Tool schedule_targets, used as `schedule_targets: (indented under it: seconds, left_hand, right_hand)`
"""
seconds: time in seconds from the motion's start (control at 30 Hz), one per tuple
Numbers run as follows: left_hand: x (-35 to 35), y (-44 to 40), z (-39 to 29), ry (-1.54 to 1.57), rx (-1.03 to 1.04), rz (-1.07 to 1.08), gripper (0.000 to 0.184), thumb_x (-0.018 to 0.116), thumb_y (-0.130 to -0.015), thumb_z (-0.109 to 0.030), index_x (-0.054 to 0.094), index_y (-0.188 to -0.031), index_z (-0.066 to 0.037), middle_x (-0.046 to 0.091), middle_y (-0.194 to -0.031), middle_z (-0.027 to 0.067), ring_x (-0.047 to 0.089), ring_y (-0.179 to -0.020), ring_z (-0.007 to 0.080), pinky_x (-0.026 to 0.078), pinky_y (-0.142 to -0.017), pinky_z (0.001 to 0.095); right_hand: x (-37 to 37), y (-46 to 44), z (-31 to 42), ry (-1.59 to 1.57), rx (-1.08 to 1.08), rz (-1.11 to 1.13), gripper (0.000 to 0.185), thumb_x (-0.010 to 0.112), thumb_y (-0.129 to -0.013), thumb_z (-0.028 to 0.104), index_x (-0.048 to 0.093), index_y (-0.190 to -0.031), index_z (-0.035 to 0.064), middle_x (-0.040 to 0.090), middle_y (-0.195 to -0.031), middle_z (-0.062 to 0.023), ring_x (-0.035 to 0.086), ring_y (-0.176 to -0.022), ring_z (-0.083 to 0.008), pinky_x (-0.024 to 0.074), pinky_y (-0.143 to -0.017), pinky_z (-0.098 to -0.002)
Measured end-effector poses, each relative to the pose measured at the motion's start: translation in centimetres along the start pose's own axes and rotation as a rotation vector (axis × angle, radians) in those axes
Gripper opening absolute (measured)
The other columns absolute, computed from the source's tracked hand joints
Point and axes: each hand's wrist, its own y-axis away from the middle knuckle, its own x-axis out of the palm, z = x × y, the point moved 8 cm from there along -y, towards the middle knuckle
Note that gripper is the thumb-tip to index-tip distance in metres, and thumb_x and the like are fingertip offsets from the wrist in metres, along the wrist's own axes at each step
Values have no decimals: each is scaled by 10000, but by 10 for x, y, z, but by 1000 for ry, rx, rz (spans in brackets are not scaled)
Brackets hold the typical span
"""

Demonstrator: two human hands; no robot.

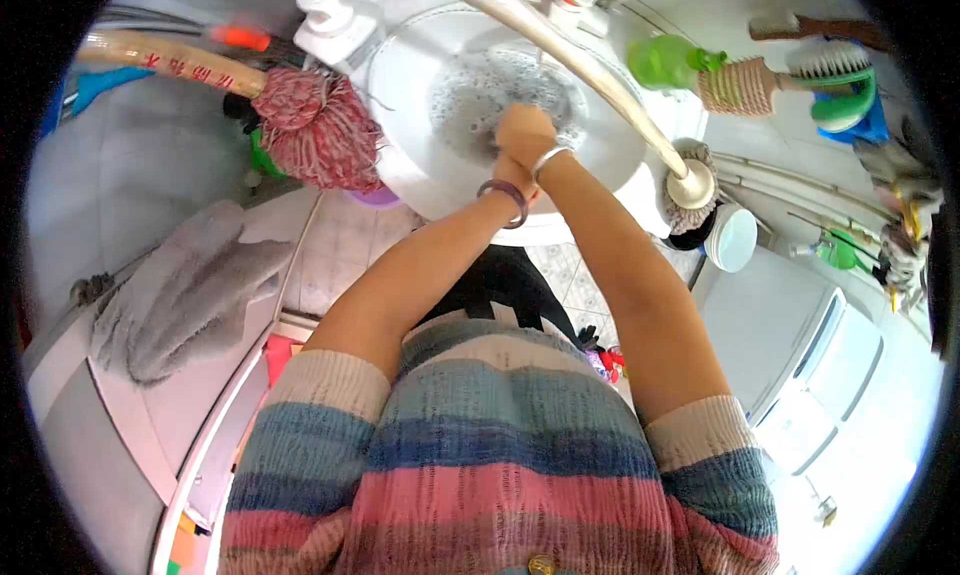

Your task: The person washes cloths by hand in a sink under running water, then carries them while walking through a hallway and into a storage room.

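Note:
A white washbasin holds greyish water with foam and bubbles. Over the middle of it my two hands are pressed together. My right hand, with a silver bangle at the wrist, looks closed and lies on top. Beneath it is my left hand, below which a dark purple bangle circles the wrist. The left fingers are hidden by the right hand. Whatever may lie between the hands cannot be made out.
A pale mop handle crosses above the basin to a grey mop head. Left stands a red-and-white mop. A white pump bottle, green bottle, hairbrush, white bucket and grey towel surround me.

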Motion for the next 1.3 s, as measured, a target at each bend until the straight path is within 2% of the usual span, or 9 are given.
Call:
schedule_targets:
  seconds: [0.13,0.23,0.33,0.53,0.67,0.93,1.07,1.2,1.3]
  left_hand:
    - [-2,-58,14,-417,705,78,470,601,-724,-347,491,-1094,-78,555,-1088,123,556,-961,302,459,-785,383]
    - [-16,5,-49,-1074,584,-25,597,660,-649,-323,450,-1114,-14,532,-1071,209,530,-980,343,441,-817,402]
    - [-35,42,-78,-1156,647,-61,607,747,-557,-246,477,-1035,14,558,-968,232,550,-899,374,448,-796,405]
    - [10,77,-67,-510,219,531,439,699,-733,-219,515,-1074,-12,571,-939,112,563,-881,180,498,-684,298]
    - [6,42,-72,-548,366,394,368,675,-745,-261,571,-976,6,625,-883,108,605,-772,166,495,-667,276]
    - [-54,-1,-106,-951,591,-130,341,675,-715,-222,602,-981,-20,625,-887,116,594,-810,188,469,-740,280]
    - [-79,-28,-106,-931,499,-170,476,675,-712,-297,566,-1110,-59,595,-1038,141,571,-910,228,446,-812,313]
    - [-90,-41,-109,-809,481,-308,563,628,-720,-365,518,-1179,-59,478,-1220,198,425,-1151,332,336,-967,376]
    - [-80,-34,-124,-821,586,-298,540,627,-742,-288,486,-1202,-43,467,-1216,224,393,-1166,366,304,-987,388]
  right_hand:
    - [-7,5,-8,-87,8,-94,192,516,-763,157,643,-792,16,623,-817,-204,603,-760,-384,491,-701,-427]
    - [-19,29,-21,-452,-21,-314,177,560,-771,196,643,-844,59,624,-874,-183,599,-740,-369,477,-674,-419]
    - [-43,93,-24,-499,-326,-470,307,662,-700,180,614,-979,62,601,-876,-186,579,-741,-356,478,-703,-401]
    - [-21,176,-108,-1347,121,-22,447,593,-688,-69,519,-1121,11,589,-918,-85,555,-843,-163,475,-722,-270]
    - [-68,223,-167,-761,129,-707,388,572,-682,-89,492,-1048,14,536,-966,-119,552,-851,-222,464,-732,-311]
    - [-72,217,-171,76,249,-557,631,693,-623,115,435,-1195,59,489,-1007,-132,471,-933,-315,380,-800,-410]
    - [-97,221,-128,135,169,-670,601,672,-655,99,441,-1207,46,469,-1106,-153,456,-998,-324,360,-873,-413]
    - [-44,145,-65,-566,-174,-349,511,598,-733,70,425,-1212,29,409,-1186,-213,430,-1051,-399,352,-916,-430]
    - [6,56,-71,-549,0,-375,650,631,-723,132,328,-1294,70,361,-1245,-250,383,-1125,-418,329,-947,-464]
